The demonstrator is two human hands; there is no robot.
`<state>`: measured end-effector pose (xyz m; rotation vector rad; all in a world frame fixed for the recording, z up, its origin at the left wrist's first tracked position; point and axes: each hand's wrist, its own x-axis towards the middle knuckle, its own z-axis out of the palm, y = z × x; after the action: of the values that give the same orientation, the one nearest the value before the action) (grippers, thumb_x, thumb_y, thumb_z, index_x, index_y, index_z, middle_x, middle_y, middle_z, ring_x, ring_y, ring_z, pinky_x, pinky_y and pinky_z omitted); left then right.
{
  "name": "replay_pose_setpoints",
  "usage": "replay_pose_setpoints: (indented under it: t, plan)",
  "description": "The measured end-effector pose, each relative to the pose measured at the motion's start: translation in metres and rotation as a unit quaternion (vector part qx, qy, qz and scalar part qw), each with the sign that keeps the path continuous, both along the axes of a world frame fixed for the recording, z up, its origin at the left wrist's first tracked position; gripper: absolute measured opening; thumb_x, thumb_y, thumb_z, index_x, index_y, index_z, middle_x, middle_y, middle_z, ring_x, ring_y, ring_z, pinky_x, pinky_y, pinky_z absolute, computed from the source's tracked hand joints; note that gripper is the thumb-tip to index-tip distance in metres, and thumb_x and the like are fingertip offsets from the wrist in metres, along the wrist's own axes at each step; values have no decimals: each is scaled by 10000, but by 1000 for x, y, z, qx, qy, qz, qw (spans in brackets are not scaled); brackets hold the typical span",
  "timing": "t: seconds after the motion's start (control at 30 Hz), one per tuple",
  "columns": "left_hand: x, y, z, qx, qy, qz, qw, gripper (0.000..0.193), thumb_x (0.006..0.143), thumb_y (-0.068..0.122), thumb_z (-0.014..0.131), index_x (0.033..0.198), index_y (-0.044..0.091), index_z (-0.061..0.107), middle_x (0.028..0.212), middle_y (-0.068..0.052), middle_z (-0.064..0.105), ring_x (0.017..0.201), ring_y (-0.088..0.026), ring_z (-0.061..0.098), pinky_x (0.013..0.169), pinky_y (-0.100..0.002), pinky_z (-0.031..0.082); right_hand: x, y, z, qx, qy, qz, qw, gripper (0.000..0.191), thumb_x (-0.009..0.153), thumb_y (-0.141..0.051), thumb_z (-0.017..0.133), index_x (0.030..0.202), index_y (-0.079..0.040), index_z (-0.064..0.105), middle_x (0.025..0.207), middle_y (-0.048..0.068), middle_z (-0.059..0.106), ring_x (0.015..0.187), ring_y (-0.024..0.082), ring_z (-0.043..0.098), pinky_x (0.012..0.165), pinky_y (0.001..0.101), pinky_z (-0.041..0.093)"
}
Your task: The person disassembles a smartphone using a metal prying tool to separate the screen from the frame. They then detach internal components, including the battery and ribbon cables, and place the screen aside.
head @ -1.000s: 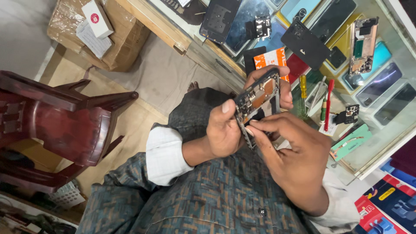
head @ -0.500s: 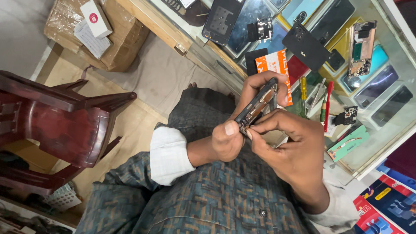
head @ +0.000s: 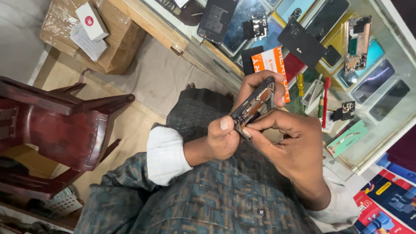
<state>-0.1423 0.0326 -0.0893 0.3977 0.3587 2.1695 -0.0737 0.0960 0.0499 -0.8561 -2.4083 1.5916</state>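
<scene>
My left hand point(head: 223, 138) is shut on an opened phone frame point(head: 253, 106). Its thumb presses the near end and its fingers wrap around the far end. The dark frame is tilted almost edge-on, with copper-coloured inner parts showing. My right hand point(head: 294, 145) pinches at the frame's near lower corner with thumb and forefinger. Whether it holds a small part or tool there I cannot tell. Both hands hover over my lap, just in front of a glass counter point(head: 368, 143).
The counter holds several phones and back covers point(head: 301, 41), a bare phone board point(head: 357, 43), a red-handled screwdriver point(head: 325, 97), a yellow-handled one point(head: 300, 82) and an orange card point(head: 271, 63). A dark red wooden chair point(head: 60, 125) stands at left, a cardboard box point(head: 108, 39) beyond it.
The phone frame has turned from showing its inside to almost edge-on. Both hands stay on it and have shifted slightly lower.
</scene>
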Motion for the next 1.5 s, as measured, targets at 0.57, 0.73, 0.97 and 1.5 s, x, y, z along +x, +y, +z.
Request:
replay_pose_setpoints:
  t: [0.57,0.73,0.97,1.5]
  plan:
    - [20,4,-29,36,-74,-37,996,850,915,546,629,1473,-53,400,1024,-164,580,975,-183,614,904,-285,536,4,-5,1,80,-11,21,997,135,799,-71,864,850,-47,741,737,14,737,617,59,689,553,217,498]
    - [11,21,-32,-42,-38,-28,998,869,903,499,669,1457,-98,365,986,-235,559,880,-230,569,843,-332,491,-2,-15,-2,131,24,22,991,173,786,-71,863,825,-43,697,760,44,719,633,109,695,589,247,509]
    - [-17,-46,29,-34,-26,-61,997,912,932,619,534,1514,-51,327,1175,-134,522,1086,-161,510,1044,-292,402,-6,-22,-11,144,37,16,989,178,793,-80,866,839,-46,698,792,46,731,654,102,694,612,241,507]
    - [-48,-53,57,-8,-35,-127,991,914,1006,654,467,1573,-35,270,1203,-99,490,1111,-162,504,1037,-293,389,-16,-28,-7,6,-17,-30,999,102,841,-29,830,868,-8,734,748,17,730,648,19,606,579,195,480]
